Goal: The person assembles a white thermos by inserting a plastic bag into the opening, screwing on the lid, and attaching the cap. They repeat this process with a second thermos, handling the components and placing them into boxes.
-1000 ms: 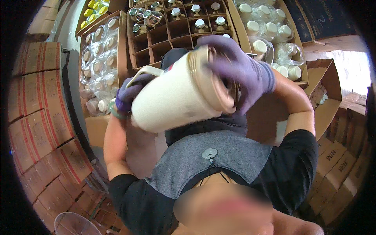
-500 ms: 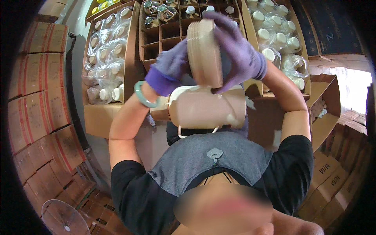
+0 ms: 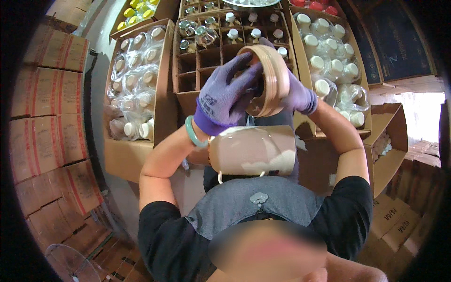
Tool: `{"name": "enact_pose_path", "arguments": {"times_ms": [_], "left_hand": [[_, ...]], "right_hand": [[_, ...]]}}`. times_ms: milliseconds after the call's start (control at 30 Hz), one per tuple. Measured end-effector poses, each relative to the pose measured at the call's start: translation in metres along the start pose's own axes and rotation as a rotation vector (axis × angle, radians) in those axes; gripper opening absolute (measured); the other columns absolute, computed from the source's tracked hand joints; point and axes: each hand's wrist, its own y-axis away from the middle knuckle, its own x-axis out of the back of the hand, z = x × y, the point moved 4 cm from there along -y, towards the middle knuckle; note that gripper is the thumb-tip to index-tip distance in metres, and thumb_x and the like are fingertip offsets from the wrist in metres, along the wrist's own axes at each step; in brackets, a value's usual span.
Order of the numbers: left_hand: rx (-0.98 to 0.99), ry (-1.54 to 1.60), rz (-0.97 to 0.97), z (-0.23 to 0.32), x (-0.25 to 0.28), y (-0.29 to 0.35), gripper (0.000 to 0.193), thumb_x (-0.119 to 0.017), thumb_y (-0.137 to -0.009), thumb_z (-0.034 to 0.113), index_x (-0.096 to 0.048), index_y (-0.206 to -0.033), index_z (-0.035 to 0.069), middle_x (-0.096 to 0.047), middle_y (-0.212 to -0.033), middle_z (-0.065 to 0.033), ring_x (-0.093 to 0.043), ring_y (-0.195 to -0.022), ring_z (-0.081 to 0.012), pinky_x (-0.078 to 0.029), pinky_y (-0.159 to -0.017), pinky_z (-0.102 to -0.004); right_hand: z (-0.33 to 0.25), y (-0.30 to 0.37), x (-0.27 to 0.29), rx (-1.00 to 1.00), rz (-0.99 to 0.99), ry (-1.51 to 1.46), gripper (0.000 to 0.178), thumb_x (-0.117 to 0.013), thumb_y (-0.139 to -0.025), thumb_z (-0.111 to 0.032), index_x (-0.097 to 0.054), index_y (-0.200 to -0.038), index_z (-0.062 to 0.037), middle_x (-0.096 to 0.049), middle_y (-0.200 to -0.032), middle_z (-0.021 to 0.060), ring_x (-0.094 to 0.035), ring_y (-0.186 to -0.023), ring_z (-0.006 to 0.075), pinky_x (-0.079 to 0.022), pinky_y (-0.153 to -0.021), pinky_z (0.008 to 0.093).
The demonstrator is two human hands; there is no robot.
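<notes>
A wide, round beige lid (image 3: 271,80) with ridges around its side is held up on edge over my lap. My left hand (image 3: 228,91), in a purple work glove, has its fingers reaching into the lid's open hollow. From the other side my right hand (image 3: 297,91), gloved alike, grips the lid's outer face; most of its fingers are hidden behind it. Below both hands a large glossy beige jug (image 3: 253,149) lies on its side across my lap, with a white handle (image 3: 221,177) on its near side. Neither hand touches the jug.
Ahead stands a divided carton (image 3: 188,92) with several glass jars and white-capped bottles. Cartons of plastic-wrapped, white-capped bottles flank it at left (image 3: 138,84) and right (image 3: 331,66). A metal bowl (image 3: 251,4) sits at the far edge. Stacked cartons (image 3: 51,131) line the left wall.
The lid has turned so its open hollow faces my left hand, whose fingers have moved into it. My view has tilted, showing more of the far cartons and the bowl.
</notes>
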Motion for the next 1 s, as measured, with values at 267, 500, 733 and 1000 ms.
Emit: {"name": "enact_pose_path", "arguments": {"times_ms": [267,500,733,1000], "left_hand": [[-0.125,-0.148,-0.023,-0.005,0.002,-0.009,0.053,-0.066,-0.081,0.016,-0.056,-0.133,0.01,-0.057,-0.129,-0.0182,-0.058,-0.11,-0.0369,-0.049,-0.093,-0.0406],[0.289,0.214,-0.133,-0.04,-0.018,0.003,0.053,-0.063,-0.086,0.017,-0.051,-0.136,0.001,-0.056,-0.132,-0.0204,-0.056,-0.118,-0.0395,-0.045,-0.1,-0.0431],[0.363,0.46,0.007,-0.056,-0.019,0.001,0.047,-0.059,-0.091,0.025,-0.053,-0.133,0.005,-0.06,-0.121,-0.0214,-0.061,-0.104,-0.04,-0.049,-0.091,-0.0432],[0.185,0.232,0.027,-0.051,-0.017,-0.007,0.046,-0.057,-0.092,0.022,-0.054,-0.133,0.003,-0.057,-0.131,-0.0217,-0.057,-0.118,-0.0383,-0.045,-0.101,-0.0415]], "right_hand": [[0.005,-0.003,0.002,-0.012,0.112,-0.199,0.114,-0.083,-0.068,-0.052,-0.024,-0.151,-0.001,-0.037,-0.147,0.0179,-0.041,-0.135,0.0302,-0.034,-0.113,0.0407],[-0.006,-0.005,-0.002,0.49,0.158,0.532,0.138,-0.092,-0.055,-0.049,-0.009,-0.154,-0.0016,-0.03,-0.153,0.0186,-0.039,-0.136,0.0285,-0.031,-0.114,0.0406],[-0.007,-0.004,0.01,0.568,0.128,0.787,0.151,-0.095,-0.037,-0.055,-0.015,-0.153,0.0003,-0.024,-0.15,0.0293,-0.033,-0.137,0.0426,-0.028,-0.114,0.0484],[0.026,-0.009,0.019,0.298,0.107,0.13,0.13,-0.091,-0.054,-0.046,-0.019,-0.152,-0.0025,-0.037,-0.148,0.0172,-0.043,-0.133,0.0327,-0.034,-0.113,0.0436]]}}
